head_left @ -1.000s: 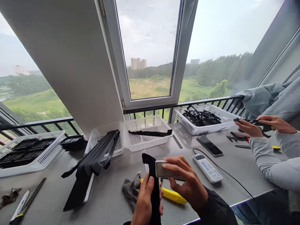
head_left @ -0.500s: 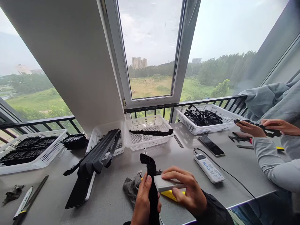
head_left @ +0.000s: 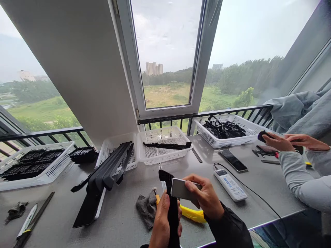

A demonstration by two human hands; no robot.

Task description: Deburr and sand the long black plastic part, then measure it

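Note:
My left hand [head_left: 162, 220] is wrapped round a long black plastic part [head_left: 172, 220], which stands upright with its bent end at the top. Between the thumb and fingers of my right hand [head_left: 204, 194] is a flat grey block [head_left: 183, 189], its left edge against or very near the upper stretch of the black part. Behind the hands lie a dark grey cloth [head_left: 147, 208] and a curved yellow object [head_left: 192, 214], partly hidden by my right hand.
White baskets [head_left: 165, 160] with black parts line the railing. Long black strips [head_left: 103, 175] overhang one basket. A phone [head_left: 233, 160] and a white cabled device [head_left: 230, 185] lie right. Another person's hands [head_left: 284, 142] hold a black part. A marker [head_left: 27, 220] is at left.
The grey block has turned and risen along the black part, showing its broad face. The black part has shifted slightly right with my left hand. More of the yellow object shows.

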